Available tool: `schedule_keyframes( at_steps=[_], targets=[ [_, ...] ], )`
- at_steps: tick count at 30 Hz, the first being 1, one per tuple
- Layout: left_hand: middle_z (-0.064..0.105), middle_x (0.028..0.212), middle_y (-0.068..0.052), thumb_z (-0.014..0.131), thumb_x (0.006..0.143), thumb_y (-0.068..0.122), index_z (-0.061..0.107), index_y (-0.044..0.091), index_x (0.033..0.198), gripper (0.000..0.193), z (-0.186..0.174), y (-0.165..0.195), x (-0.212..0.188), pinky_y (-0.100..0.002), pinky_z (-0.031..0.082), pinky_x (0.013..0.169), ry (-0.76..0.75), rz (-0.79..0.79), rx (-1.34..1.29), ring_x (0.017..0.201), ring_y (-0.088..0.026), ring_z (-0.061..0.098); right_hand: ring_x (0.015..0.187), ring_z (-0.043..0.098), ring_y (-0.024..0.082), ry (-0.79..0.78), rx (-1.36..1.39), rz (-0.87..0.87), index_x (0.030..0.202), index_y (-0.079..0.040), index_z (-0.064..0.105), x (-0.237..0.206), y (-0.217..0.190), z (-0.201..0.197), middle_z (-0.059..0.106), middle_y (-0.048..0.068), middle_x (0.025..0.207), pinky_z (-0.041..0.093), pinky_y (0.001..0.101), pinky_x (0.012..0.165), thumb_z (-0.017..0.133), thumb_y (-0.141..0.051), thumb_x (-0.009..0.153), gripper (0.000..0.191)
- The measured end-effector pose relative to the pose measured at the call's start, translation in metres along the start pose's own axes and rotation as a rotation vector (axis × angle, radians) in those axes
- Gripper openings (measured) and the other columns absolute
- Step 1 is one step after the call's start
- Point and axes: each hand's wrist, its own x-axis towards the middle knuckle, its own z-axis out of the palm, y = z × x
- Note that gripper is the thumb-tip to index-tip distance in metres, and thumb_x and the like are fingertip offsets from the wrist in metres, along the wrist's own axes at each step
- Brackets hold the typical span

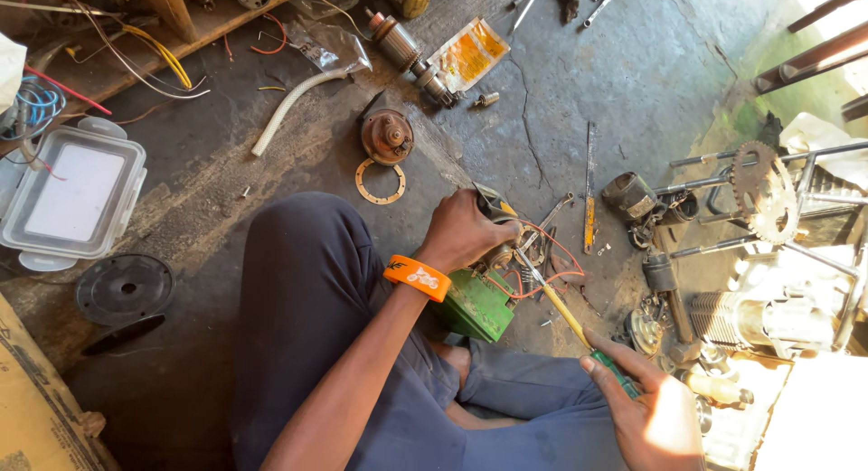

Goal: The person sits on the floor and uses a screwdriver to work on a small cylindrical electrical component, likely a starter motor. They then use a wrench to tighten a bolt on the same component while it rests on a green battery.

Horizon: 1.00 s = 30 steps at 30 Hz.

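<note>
The right hand (646, 412), at about five o'clock, has its grip closed around a green-handled screwdriver (570, 317), the shaft slanting up to eleven o'clock so the tip meets the motor (493, 277). The left hand (466, 231) clamps that small green machine against the floor (579, 82) to steady it, red wires (561, 259) spilling out. Farther, at twelve, lie a copper rotor (387, 135) and ring gasket (380, 182); a sprocket (764, 191) sits at three o'clock.

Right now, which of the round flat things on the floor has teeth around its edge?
The rusty sprocket at the right, on the metal rods. The thin gasket ring and the black disc both have smooth rims.
</note>
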Motion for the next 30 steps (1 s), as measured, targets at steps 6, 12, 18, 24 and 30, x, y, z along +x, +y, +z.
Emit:
schedule_keyframes(
  at_steps=[6,12,18,24,30],
  targets=[
    [0.076,0.075,-0.009,0.078,0.069,0.035,0.077,0.008,0.081,0.029,0.0,0.006,-0.006,-0.037,0.057,0.069,-0.043,0.064,-0.036,0.071,-0.026,0.075,0.043,0.035,0.013,-0.324,0.599,0.591,0.135,-0.016,0.065,0.006,0.02,-0.019,0.057,0.009,0.077,0.025,0.0304,0.036,0.067,-0.026,0.092,0.044],
    [0.074,0.068,-0.006,0.079,0.076,0.023,0.076,0.005,0.079,0.019,-0.001,0.016,-0.012,-0.032,0.054,0.058,-0.034,-0.009,-0.311,0.06,-0.013,0.069,0.037,0.032,0.009,-0.356,1.066,0.655,0.139,-0.017,0.052,-0.016,0.025,0.012,0.047,0.004,0.073,0.022,0.0259,0.032,0.055,-0.026,0.095,0.044],
    [0.073,0.072,-0.002,0.081,0.082,0.018,0.075,0.002,0.085,0.017,-0.002,0.006,-0.004,-0.027,0.053,0.055,0.154,0.026,-0.615,0.061,-0.007,0.066,0.033,0.04,0.013,-0.233,1.233,0.342,0.141,-0.013,0.052,-0.014,0.107,0.105,0.054,0.011,0.07,0.031,0.0274,0.033,0.052,-0.014,0.095,0.046],
    [0.073,0.075,-0.002,0.081,0.086,0.016,0.075,0.0,0.089,0.017,0.005,-0.006,0.0,-0.025,0.055,0.057,0.222,0.07,-0.632,0.064,-0.006,0.066,0.042,0.047,0.012,-0.104,1.117,0.235,0.141,-0.003,0.053,-0.044,0.23,0.174,0.057,0.014,0.065,0.04,0.0254,0.041,0.053,-0.011,0.097,0.045],
    [0.074,0.075,-0.002,0.08,0.085,0.012,0.074,0.0,0.091,0.015,0.01,0.001,-0.005,-0.025,0.058,0.054,0.194,-0.006,-0.693,0.062,-0.006,0.068,0.054,0.054,0.011,0.019,1.034,-0.011,0.139,0.01,0.052,-0.061,0.289,0.181,0.055,0.008,0.061,0.045,0.0248,0.053,0.054,-0.015,0.1,0.046]
  ],
)
